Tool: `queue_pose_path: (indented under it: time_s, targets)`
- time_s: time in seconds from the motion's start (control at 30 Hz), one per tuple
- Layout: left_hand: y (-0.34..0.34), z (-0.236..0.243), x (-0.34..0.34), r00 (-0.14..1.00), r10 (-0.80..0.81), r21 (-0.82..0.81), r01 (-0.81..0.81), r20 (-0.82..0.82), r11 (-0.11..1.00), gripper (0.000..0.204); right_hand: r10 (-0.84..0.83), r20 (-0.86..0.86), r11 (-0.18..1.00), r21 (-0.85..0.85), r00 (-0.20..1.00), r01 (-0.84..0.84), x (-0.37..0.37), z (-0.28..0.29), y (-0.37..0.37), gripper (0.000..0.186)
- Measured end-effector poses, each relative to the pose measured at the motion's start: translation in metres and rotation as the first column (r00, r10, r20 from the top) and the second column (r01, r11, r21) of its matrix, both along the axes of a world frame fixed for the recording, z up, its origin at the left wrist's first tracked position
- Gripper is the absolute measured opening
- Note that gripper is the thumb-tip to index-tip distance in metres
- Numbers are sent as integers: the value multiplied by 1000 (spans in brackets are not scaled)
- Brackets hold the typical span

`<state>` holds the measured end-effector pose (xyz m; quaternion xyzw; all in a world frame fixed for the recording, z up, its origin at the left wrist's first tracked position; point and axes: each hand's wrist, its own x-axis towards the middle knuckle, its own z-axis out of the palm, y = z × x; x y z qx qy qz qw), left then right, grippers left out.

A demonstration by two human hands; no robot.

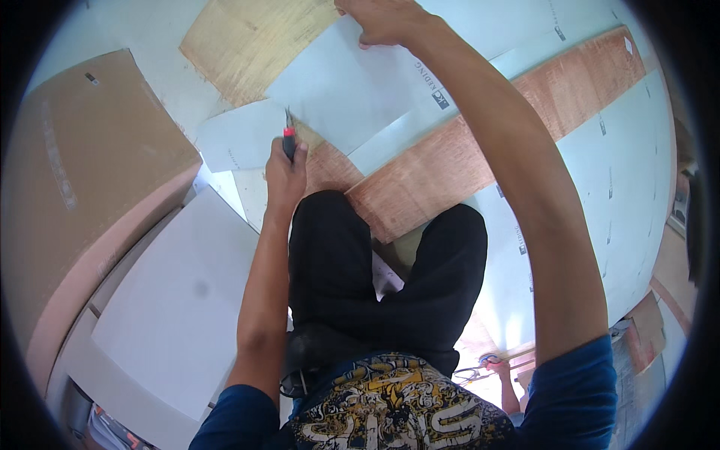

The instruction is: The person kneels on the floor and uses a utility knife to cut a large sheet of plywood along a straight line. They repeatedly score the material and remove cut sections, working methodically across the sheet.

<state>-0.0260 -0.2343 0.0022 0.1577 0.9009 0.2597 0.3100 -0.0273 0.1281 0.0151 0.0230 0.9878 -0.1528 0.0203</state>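
Note:
My left hand is closed around a utility knife with a black handle and red collar. Its pointed metal tip is directed away from me, over the edge between a small pale sheet and a larger pale printed sheet. Stretched far forward, my right hand lies on the larger sheet near its far edge, thumb and forefinger apart; the upper frame edge cuts off part of the hand. Beneath the sheets are a light wooden board and a reddish wooden board.
A big brown carton stands at the left, beside a white panel. More pale printed sheeting spreads to the right. Another person's hand shows at the lower right. My bent knees are close to the reddish board.

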Motion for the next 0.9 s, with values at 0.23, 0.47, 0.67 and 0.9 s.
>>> queue_pose_path:
  time_s: [0.23, 0.47, 0.67, 0.9]
  targets:
    - [13, 12, 89, 925, -379, -51, 379, 16, 924, 56, 2, -408, 991, -123, 913, -58, 37, 23, -16, 35]
    - [74, -26, 95, 869, -485, -119, 473, -103, 873, 56, 17, -478, 979, -169, 878, -111, 41, 19, -15, 35]
    - [79, -24, 96, 837, -543, -211, 518, -76, 829, 54, -29, -355, 988, -151, 934, -27, 17, -14, -10, 41]
    - [84, -13, 96, 837, -547, -331, 519, 12, 788, 38, -134, -92, 982, -150, 987, 119, 43, -45, -14, 84]
